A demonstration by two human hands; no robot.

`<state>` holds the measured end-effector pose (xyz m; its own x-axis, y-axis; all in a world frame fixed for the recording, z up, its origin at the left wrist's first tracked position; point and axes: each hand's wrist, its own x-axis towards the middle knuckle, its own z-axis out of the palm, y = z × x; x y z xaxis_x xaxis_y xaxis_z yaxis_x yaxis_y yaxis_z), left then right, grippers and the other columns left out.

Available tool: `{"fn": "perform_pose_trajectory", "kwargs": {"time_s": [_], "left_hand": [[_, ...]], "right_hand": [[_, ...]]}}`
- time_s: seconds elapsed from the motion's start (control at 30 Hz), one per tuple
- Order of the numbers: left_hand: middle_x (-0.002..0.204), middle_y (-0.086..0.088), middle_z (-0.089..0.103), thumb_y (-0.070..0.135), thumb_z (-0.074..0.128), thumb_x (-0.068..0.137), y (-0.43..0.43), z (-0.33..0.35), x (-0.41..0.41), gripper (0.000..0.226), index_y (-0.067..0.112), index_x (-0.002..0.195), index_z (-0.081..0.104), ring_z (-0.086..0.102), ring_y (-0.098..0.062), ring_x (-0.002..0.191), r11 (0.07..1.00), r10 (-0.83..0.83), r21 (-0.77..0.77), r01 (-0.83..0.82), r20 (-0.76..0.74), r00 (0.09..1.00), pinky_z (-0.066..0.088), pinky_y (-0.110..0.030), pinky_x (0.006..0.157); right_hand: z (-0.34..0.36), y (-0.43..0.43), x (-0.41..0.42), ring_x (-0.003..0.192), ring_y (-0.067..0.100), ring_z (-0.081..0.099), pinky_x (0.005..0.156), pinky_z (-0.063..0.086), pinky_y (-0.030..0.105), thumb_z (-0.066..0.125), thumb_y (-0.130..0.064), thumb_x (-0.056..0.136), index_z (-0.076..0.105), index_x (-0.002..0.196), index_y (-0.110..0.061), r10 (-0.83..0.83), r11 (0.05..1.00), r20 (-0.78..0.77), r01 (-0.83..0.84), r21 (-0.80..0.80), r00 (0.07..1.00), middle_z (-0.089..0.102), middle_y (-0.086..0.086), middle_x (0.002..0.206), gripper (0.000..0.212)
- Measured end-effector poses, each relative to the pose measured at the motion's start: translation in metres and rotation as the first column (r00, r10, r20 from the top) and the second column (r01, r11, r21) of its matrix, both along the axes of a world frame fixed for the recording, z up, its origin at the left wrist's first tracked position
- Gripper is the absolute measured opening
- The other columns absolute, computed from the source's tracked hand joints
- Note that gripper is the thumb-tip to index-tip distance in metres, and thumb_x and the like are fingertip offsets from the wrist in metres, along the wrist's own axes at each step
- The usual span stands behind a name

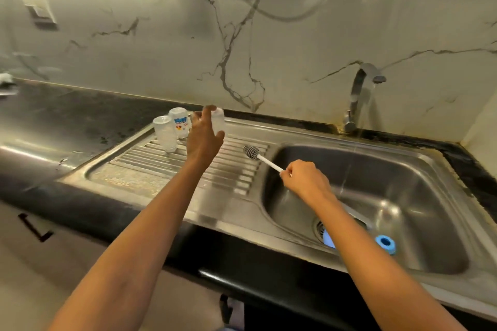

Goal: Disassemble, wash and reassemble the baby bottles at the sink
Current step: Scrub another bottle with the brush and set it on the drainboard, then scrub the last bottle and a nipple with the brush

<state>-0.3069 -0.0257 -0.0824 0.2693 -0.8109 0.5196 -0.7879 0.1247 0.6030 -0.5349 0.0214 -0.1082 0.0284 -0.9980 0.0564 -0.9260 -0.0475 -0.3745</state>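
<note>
- The black stone desk (242, 271) runs under both bare forearms, with the stainless steel sink basin (403, 169) set into it on the right.
- A blue plastic screw ring (386, 243) lies in the basin near its front wall. A second blue piece (328, 239) sits on the drain, and I cannot make out what it is.
- The right hand (305, 179) is over the basin's left rim, its fingers curled tight round the white stem of a bottle brush with a grey ribbed head (251, 152). The head points out over the ribbed steel drainboard (166, 169).
- The left hand (204, 137) reaches across the drainboard to a clear plastic baby bottle body (219, 121). Its fingers are spread and only lightly arched, with forefinger and thumb bracketing the bottle. The blur hides whether they touch it.
- Just left of that hand, two more bottle bodies stand mouth down: a plain clear one (164, 133) and one with a printed cartoon label (179, 122).
- Furthest back, the chrome tap (359, 94) pours a thin stream into the basin.
- The step in hand looks like washing, with the bottles apart and the brush ready.
- Next, the left hand needs a firm grip on the slippery bottle and must carry it to the stream, mouth turned toward the brush.
</note>
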Motion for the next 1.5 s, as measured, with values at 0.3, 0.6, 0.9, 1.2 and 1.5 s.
{"fn": "perform_pose_trajectory", "kwargs": {"time_s": [0.3,0.6,0.9,1.2,1.5], "left_hand": [[0.130,-0.020,0.041,0.010,0.071,0.083,0.019,-0.020,0.096,0.060,0.012,0.133,0.038,0.056,-0.035,0.109,0.985,0.171,0.023,-0.170,-0.046,0.984,0.053,-0.042,0.084],[0.128,-0.018,0.041,0.007,0.072,0.080,0.022,-0.035,0.138,0.059,0.014,0.130,0.040,0.056,-0.034,0.107,0.970,0.235,0.069,-0.232,-0.044,0.971,0.050,-0.039,0.081],[0.129,-0.020,0.042,0.008,0.073,0.082,0.026,-0.047,0.150,0.064,0.016,0.134,0.037,0.054,-0.034,0.111,0.972,0.228,0.066,-0.226,-0.041,0.973,0.048,-0.039,0.089],[0.133,-0.020,0.041,0.016,0.078,0.078,0.025,-0.048,0.147,0.076,0.014,0.138,0.032,0.053,-0.036,0.115,0.965,0.256,0.067,-0.253,-0.039,0.966,0.050,-0.044,0.090],[0.159,-0.018,0.009,0.029,0.074,0.083,0.024,-0.034,0.114,0.075,0.012,0.143,0.031,0.004,-0.039,0.146,0.937,0.350,-0.040,-0.348,0.041,0.936,0.018,-0.049,0.117]], "right_hand": [[-0.008,-0.011,0.069,0.069,0.019,0.057,0.060,0.045,0.031,0.047,-0.032,0.096,0.063,0.094,-0.013,0.147,0.988,-0.031,-0.148,-0.044,0.989,0.059,0.002,0.080,0.025],[-0.013,-0.020,0.104,0.060,0.015,0.055,0.051,0.043,0.026,0.049,-0.030,0.096,0.063,0.090,-0.013,0.218,0.973,-0.019,-0.218,-0.069,0.976,0.060,0.001,0.075,0.023],[-0.018,-0.028,0.116,0.061,0.015,0.056,0.058,0.049,0.031,0.049,-0.032,0.096,0.062,0.090,-0.013,0.229,0.970,-0.021,-0.230,-0.085,0.973,0.059,0.001,0.073,0.023],[-0.019,-0.030,0.111,0.056,0.010,0.049,0.049,0.036,0.022,0.049,-0.031,0.097,0.063,0.092,-0.012,0.229,0.970,-0.037,-0.231,-0.082,0.973,0.055,-0.001,0.070,0.023],[-0.013,-0.023,0.089,0.056,0.010,0.049,0.048,0.035,0.023,0.049,-0.032,0.096,0.064,0.091,-0.014,0.201,0.975,-0.013,-0.202,-0.092,0.979,0.057,-0.002,0.071,0.024]]}}
